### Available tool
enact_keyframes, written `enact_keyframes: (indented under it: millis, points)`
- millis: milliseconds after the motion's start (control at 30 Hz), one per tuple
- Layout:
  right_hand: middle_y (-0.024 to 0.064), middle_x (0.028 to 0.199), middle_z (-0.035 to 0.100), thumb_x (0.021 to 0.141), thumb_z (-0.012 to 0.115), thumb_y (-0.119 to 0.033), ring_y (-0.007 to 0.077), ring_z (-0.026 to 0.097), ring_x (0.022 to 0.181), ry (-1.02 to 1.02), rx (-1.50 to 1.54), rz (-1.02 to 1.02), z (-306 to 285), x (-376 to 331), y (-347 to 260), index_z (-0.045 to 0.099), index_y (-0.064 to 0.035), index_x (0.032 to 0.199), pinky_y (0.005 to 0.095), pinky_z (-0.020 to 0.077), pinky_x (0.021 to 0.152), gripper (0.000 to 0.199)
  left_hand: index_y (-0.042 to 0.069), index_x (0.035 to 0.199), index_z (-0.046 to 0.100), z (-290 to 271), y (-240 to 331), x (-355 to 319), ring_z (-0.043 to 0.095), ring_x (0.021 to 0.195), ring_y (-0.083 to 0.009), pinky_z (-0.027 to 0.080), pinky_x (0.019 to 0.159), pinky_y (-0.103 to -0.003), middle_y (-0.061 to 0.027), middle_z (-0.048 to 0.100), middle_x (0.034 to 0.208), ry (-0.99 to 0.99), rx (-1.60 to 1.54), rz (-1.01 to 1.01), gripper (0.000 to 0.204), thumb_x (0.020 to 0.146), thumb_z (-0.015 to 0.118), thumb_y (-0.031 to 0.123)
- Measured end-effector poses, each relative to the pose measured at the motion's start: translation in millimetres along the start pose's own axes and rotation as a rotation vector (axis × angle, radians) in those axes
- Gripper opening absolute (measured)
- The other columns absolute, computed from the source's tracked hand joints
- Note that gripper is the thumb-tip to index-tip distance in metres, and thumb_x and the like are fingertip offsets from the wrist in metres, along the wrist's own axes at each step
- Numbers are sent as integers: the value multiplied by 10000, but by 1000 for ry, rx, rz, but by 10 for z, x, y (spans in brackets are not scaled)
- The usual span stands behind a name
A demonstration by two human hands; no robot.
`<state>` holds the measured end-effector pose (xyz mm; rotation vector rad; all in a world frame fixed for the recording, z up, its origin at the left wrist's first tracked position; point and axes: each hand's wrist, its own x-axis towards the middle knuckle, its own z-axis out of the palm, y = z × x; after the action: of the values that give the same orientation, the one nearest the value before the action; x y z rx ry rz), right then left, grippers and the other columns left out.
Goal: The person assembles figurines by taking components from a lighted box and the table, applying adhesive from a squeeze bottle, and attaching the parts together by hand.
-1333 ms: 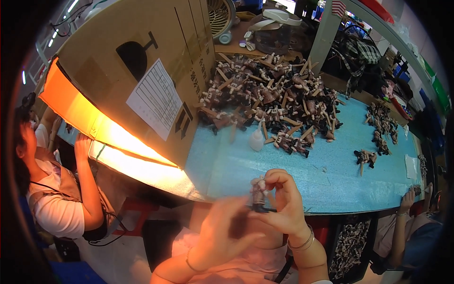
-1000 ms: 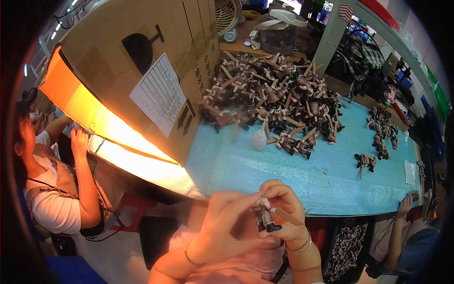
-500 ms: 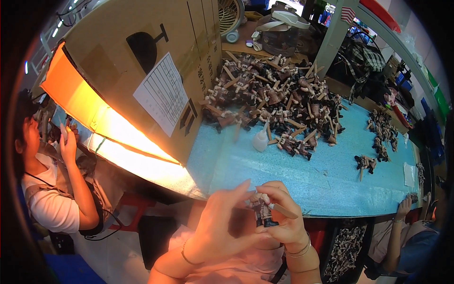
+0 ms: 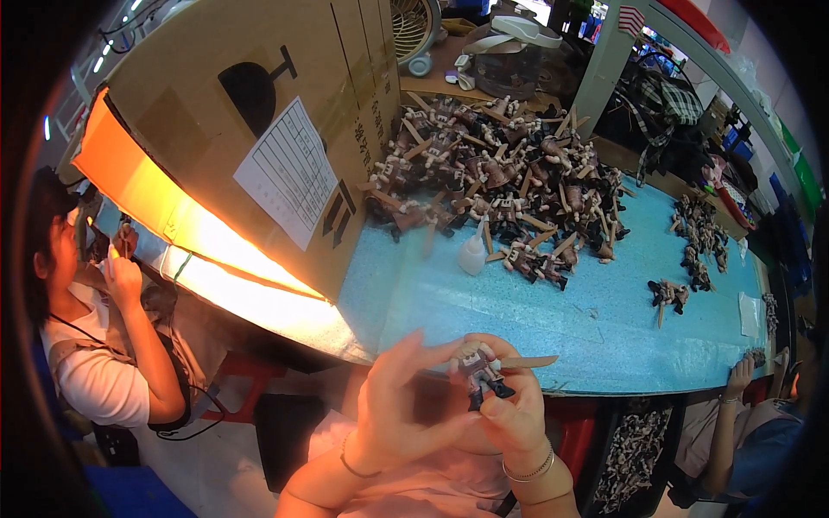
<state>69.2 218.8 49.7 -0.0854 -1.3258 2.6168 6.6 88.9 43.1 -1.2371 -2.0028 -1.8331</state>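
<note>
Close to the table's near edge I hold a small toy figurine (image 4: 477,371) with a brown body and dark boots. A flat tan blade-like piece (image 4: 531,362) sticks out from it to the right. My right hand (image 4: 521,423) grips the figurine from the right, with the thumb by its boots. From the other side my left hand (image 4: 393,410) curls around it, index finger by its upper body and thumb reaching below it. Parts of the fingers behind the figurine are hidden. Beyond my hands a small white squeeze bottle (image 4: 472,255) stands on the blue tabletop (image 4: 423,302).
A big heap of similar figurines (image 4: 492,173) covers the table's back. A smaller group (image 4: 698,242) lies at the right. A large cardboard box (image 4: 285,164) stands at left, lamp-lit beneath. Co-workers (image 4: 108,345) sit left and right. Below the table edge is a filled bin (image 4: 635,449).
The figurine has been turned and tilted in my hands, its tan piece swinging up to point level rightward. My right thumb has shifted toward its boots.
</note>
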Motion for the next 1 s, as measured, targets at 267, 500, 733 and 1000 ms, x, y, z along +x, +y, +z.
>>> enact_keyframes:
  millis: [267,500,733,1000]
  points:
    - [152,1194,473,737,704,-188,218,473,1122,-142,69,56,-61,-47,-67,349,72,1276,346,370,962,696,-50,1269,322,-109,-87,-30,589,966,-222,466,822,-319,-191,576,1130,10,-235,-44,847,602,812,132]
    - [134,1131,497,699,722,-162,226,519,1017,-305,-507,-208,-216,4,-184,438,39,1240,345,389,922,643,3,1246,277,-182,-18,-45,571,979,-255,450,854,-364,-240,544,1148,-154,-182,-18,766,684,778,146]
    - [97,1013,576,657,734,-89,234,564,888,-189,-762,-513,-145,-39,-161,533,-18,1125,329,431,768,514,15,1217,338,-242,78,118,580,971,-281,452,858,-386,-256,519,1174,-228,249,87,693,681,770,92]
    - [49,985,587,543,725,-106,205,584,792,-185,-1211,-843,14,-80,-203,647,-158,967,309,426,651,434,8,1168,378,-88,-80,26,569,1036,-376,496,839,-403,-254,549,1112,-44,-53,138,627,636,696,-87]
